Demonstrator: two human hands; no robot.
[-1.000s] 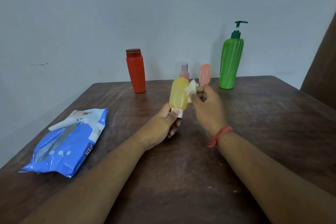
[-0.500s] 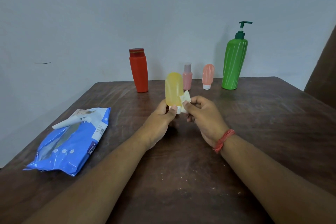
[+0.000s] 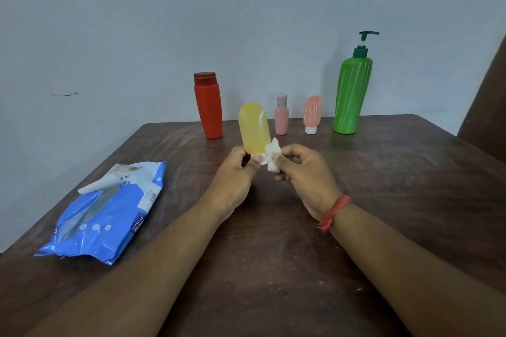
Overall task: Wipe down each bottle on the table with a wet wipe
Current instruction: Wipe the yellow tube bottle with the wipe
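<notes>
Tabletop (image 3: 397,200): dark wood, carrying everything; both forearms reach out over it so the work happens lifted, just above its middle.
Wipe pack (image 3: 106,210): blue, lying flat well to the left of the left hand, its flap peeled up, probably kept within reach for a fresh wipe.
Green pump bottle (image 3: 352,96): upright, far beyond the right hand, at the right end of the back row.
Red bottle (image 3: 208,107): upright, beyond the left hand, at the left end of that row.
Yellow bottle (image 3: 253,128): the one in hand, raised off the tabletop, cap end down, rounded end up, so its sides stay bare for wiping.
Left hand (image 3: 235,175): fingers and thumb pinch the yellow bottle at its lower end, apparently to steady it.
Right hand (image 3: 304,172): fingers curled, pinching the wipe against the bottle's lower right edge.
Pink bottle (image 3: 281,115) and peach tube (image 3: 312,113): upright beyond the hands, between red and green, apart from each other; whether they are wiped I cannot tell.
Wet wipe (image 3: 272,154): white, crumpled, touching the yellow bottle near its cap, between the two hands.
</notes>
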